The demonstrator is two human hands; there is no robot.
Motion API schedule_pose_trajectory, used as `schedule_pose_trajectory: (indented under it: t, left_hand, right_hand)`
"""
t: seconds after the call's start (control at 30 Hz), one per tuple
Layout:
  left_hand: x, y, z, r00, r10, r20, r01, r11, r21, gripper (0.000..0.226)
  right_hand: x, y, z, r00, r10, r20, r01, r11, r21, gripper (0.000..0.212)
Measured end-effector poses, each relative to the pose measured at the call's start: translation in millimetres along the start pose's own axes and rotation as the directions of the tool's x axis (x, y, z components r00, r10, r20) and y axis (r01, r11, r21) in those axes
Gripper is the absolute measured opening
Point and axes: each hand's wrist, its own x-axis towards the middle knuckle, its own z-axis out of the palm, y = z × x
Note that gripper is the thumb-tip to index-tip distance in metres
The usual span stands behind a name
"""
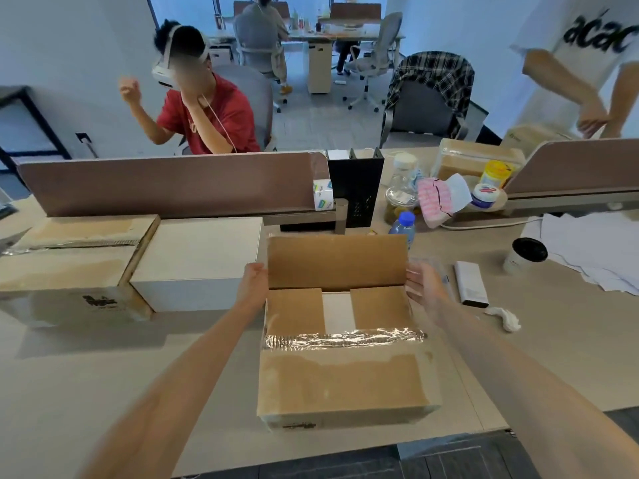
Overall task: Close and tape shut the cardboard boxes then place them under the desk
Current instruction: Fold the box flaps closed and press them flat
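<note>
Two hands: you are working both at the far end of the cardboard box [342, 385], one at each side edge of its far flap [337, 261].
Left hand [254, 283]: you are gripping the left edge of the far flap, fingers curling round behind it.
Right hand [423, 285]: you are holding it relaxed, fingers nearly straight, fingertips touching the flap's right edge and clasping nothing.
Box location: it is sitting on the desk [539, 357], directly in front of you, between your forearms.
Far flap: it is standing upright.
Inner flaps [294, 311]: both are lying folded down, a white surface showing in the gap between them.
Near flap [342, 378]: it is lying folded down, with a shiny tape strip [345, 338] running along its far edge.
Second cardboard box [65, 271]: it is sitting at the left of the desk, flaps down, touching a white box [197, 261] on its right.
Right of the box: a white rectangular device [471, 283], a crumpled tissue [503, 318] and a black-lidded cup [525, 254] are lying well apart from it.
Behind the box: a blue-capped bottle [403, 226] is standing just beyond the far flap.
</note>
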Motion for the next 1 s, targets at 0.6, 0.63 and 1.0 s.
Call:
schedule_pose_trajectory:
  t: [0.6, 0.63, 1.0]
  left_hand:
    - [-57, -19, 22, 0.841, 0.418, 0.343, -0.498, 0.354, 0.791, 0.045]
    - [-60, -19, 26, 0.846, 0.406, 0.347, -0.491, 0.338, 0.803, 0.047]
    - [-73, -70, 48, 0.898, 0.353, 0.263, -0.404, 0.425, 0.81, 0.08]
  right_hand:
    - [-45, 40, 28, 0.85, -0.343, 0.4, 0.464, 0.128, -0.877, 0.039]
    - [-46, 48, 32, 0.837, -0.347, 0.423, 0.482, 0.1, -0.87, 0.041]
    - [-46, 96, 49, 0.86, -0.329, 0.39, 0.415, 0.008, -0.91, 0.064]
